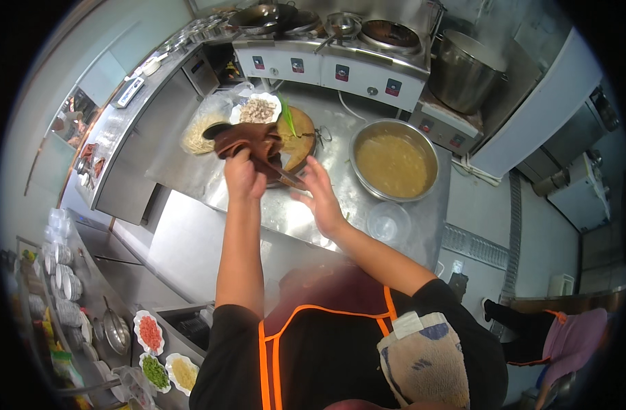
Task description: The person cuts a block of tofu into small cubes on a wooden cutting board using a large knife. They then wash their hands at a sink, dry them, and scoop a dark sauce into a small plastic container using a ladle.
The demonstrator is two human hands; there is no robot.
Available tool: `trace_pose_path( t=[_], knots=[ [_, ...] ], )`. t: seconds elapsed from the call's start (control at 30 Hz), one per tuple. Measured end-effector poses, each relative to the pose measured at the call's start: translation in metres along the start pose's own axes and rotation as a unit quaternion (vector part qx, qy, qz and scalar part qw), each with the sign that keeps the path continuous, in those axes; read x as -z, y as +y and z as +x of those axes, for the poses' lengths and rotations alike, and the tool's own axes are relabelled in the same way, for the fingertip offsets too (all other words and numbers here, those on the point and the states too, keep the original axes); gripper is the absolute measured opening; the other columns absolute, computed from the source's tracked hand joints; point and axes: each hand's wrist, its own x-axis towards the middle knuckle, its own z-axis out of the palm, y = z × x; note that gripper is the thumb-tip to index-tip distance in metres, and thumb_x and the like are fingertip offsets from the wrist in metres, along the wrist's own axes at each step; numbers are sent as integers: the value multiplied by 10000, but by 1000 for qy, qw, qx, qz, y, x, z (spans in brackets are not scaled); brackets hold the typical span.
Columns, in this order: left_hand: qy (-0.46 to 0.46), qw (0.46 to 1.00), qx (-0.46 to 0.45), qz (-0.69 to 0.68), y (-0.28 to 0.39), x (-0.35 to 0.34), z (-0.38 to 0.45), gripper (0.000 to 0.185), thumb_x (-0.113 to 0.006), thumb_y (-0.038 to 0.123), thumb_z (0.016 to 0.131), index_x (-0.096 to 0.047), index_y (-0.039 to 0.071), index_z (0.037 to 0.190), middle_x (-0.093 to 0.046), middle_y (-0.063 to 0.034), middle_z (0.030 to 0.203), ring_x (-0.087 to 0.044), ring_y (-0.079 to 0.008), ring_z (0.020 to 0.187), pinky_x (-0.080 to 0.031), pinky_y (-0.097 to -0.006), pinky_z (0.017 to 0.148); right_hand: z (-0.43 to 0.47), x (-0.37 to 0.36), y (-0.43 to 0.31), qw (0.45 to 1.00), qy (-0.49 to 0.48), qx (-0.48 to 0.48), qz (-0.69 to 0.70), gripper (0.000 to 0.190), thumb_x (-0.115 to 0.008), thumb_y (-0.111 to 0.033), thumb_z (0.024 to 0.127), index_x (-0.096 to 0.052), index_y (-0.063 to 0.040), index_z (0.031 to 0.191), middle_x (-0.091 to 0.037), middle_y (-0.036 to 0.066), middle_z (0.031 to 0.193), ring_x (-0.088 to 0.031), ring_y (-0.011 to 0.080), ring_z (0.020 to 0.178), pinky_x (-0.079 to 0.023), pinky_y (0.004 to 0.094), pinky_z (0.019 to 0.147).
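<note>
My left hand [244,174] grips a brown cloth [251,141] in front of me, over the near left part of a round wooden chopping board [303,130]. A dark rounded end sticks out at the cloth's left. From its right side a flat, blade-like piece [291,178] reaches towards my right hand [319,192], whose fingers are spread; whether they touch it, I cannot tell. Green leaves [288,115] lie on the board. Behind the cloth stands a white scalloped plate of diced pale food [256,109]. A clear bag of pale shreds [202,134] lies to the left.
A large steel bowl of cloudy yellowish liquid [394,163] and a clear plastic bowl [388,223] stand at the right of the steel table [333,159]. Beyond are a wok range [338,72] and a steaming stockpot [466,69]. Small dishes of chopped food [150,333] stand lower left. Another person [558,335] is at lower right.
</note>
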Motion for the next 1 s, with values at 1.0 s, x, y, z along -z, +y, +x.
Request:
trace_pose_path(
  t=[1.0],
  knots=[
    [-233,723,346,551,-136,102,-148,295,-623,92,916,-670,3,1193,-729,-123,1102,-678,-214,1018,-537,-357,912,-113,163,-106,955,278,99,19,354,-441,-395,1105,-584,-73,1086,-532,167,1448,-626,359,1234,-627,466,817]
  ],
)
